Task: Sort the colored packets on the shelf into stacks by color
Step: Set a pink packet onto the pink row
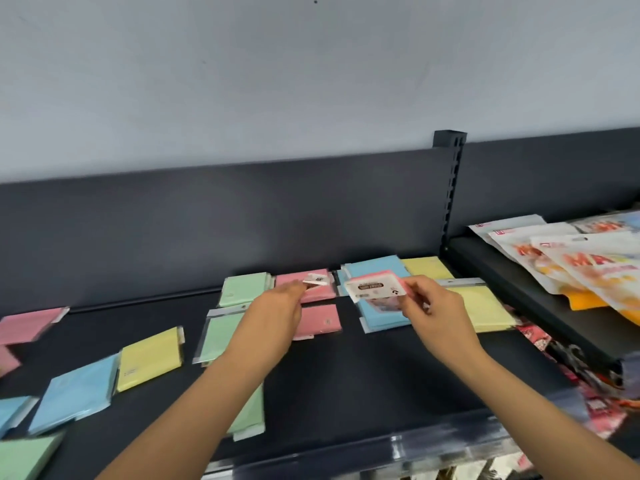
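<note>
My right hand [433,310] has its fingers clamped on one end of a pink packet [374,288], printed white label facing me, held in the air above the blue stack [381,318]. My left hand [277,306] reaches the pink stack [323,294] at the back of the shelf [346,375], fingers pinched together on a white flap [316,280] at its top.

I think the main risk is dropping the held packet short: a loose end grip would land pink on blue. Tugging the flap could also drag the top of the pink stack towards the green stack [242,287] just beside it. My left forearm crosses a green packet lower down and could sweep it towards the shelf's front lip.

The packets look thin, flat and rectangular, in glossy clear film with a pale sealed strip along one edge. I judge them slippery on each other and on the smooth dark shelf. The loose yellow packet [150,358] lies at an angle.
</note>
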A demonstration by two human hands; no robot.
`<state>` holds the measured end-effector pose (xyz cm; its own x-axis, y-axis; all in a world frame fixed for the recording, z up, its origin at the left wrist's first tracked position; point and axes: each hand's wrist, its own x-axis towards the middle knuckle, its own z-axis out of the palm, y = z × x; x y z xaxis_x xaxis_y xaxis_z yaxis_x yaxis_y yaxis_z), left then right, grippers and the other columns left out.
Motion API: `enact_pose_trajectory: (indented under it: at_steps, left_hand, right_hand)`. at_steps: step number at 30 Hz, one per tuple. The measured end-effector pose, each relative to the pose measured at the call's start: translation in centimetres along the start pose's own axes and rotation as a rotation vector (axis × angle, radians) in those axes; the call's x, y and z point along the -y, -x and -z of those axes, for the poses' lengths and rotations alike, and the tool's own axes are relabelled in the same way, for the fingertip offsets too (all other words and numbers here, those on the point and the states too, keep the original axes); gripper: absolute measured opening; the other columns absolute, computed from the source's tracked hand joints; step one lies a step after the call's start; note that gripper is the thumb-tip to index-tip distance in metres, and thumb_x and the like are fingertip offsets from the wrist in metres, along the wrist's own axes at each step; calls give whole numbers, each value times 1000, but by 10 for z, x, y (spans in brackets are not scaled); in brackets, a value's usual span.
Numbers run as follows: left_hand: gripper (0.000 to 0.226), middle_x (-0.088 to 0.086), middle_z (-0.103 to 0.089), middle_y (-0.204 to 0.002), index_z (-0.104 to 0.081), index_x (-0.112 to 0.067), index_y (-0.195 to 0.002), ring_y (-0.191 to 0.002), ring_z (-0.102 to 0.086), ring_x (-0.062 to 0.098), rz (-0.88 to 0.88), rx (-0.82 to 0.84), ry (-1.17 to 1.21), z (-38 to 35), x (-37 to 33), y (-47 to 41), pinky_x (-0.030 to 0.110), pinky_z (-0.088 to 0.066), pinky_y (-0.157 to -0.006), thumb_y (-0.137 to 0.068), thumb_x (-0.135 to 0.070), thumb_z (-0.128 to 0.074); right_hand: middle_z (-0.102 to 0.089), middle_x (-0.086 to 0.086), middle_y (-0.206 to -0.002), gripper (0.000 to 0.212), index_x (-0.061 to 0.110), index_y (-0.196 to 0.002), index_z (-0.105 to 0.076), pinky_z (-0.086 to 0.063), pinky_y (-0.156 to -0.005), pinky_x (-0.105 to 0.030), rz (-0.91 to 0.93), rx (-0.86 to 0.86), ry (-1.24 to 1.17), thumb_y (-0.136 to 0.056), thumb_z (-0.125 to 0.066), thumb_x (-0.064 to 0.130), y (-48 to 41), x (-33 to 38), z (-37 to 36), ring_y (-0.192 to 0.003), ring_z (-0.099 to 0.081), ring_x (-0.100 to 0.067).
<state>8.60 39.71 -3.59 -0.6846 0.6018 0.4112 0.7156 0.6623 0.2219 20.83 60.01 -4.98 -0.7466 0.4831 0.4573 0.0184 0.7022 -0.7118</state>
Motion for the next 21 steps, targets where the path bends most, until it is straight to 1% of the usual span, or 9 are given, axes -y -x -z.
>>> enact_pose_trajectory:
  at_steps: [2, 4, 6, 8, 10, 12, 13, 17, 21]
  left_hand:
    - [35, 9, -63, -107, -53, -14, -119, -97, -60, 28, -25, 72, -88, -9, -3, -5, 33, -44, -80, -88, 1, -44]
    - [34, 10, -61, -115, -54, -14, -120, -104, -59, 29, -49, 190, -158, -19, -2, -7, 35, -45, -87, -89, -3, -46]
    - [23, 8, -62, -111, -57, -14, -113, -102, -59, 28, -42, 329, -190, -23, -2, -8, 34, -46, -84, -93, -21, -49]
    - [36, 4, -61, -111, -58, -16, -111, -102, -57, 25, -60, 387, -224, -23, -1, -9, 33, -46, -84, -93, -45, -45]
    - [46, 0, -61, -115, -59, -18, -111, -108, -53, 22, -107, 347, -271, -22, 4, -9, 32, -43, -89, -91, -55, -41]
    - [46, -1, -55, -130, -56, -19, -120, -121, -47, 20, -96, 283, -228, -19, 11, -7, 32, -38, -100, -92, -52, -41]
    - [43, -2, -51, -136, -55, -18, -124, -125, -45, 19, -84, 249, -195, -16, 14, -6, 33, -36, -103, -94, -46, -41]
    - [33, -1, -55, -133, -57, -16, -125, -122, -49, 21, -38, 97, -104, -2, 26, -2, 33, -39, -102, -97, -26, -42]
    - [33, -2, -58, -130, -58, -18, -125, -120, -51, 21, -3, 45, -51, 8, 39, 6, 34, -41, -100, -95, -22, -45]
  right_hand:
    - [-70, 5, -88, 19, 17, -101, -66, -49, -67, -25, 30, 72, 11, -88, -59, 7, 5, -4, 7, -78, -63, -14]
    - [-69, 9, -86, 18, 18, -101, -67, -48, -66, -23, 62, 114, 41, -87, -60, 8, 10, -5, 11, -77, -63, -11]
    - [-67, 14, -82, 17, 20, -100, -67, -48, -65, -23, 85, 123, 59, -87, -60, 10, 13, -5, 13, -74, -62, -9]
    - [-63, 22, -81, 20, 21, -101, -67, -47, -65, -17, 127, 145, 64, -87, -60, 9, 15, -1, 13, -76, -60, -5]
    - [-62, 26, -84, 23, 21, -104, -69, -46, -67, -10, 190, 170, 77, -85, -62, 9, 17, 5, 10, -80, -59, 0]
    - [-65, 22, -90, 24, 22, -106, -70, -48, -72, -11, 247, 177, 124, -84, -65, 13, 18, 12, 5, -80, -60, 2]
    - [-68, 18, -91, 24, 22, -106, -70, -51, -72, -15, 283, 163, 160, -83, -66, 16, 18, 16, 3, -80, -59, 2]
    - [-67, 11, -82, 17, 24, -92, -71, -53, -58, -26, 561, 115, 325, -83, -58, 31, 25, 36, -9, -74, -60, -7]
    - [-64, 5, -78, 13, 18, -82, -70, -49, -52, -27, 801, 276, 428, -81, -58, 20, 43, 54, -39, -71, -57, -15]
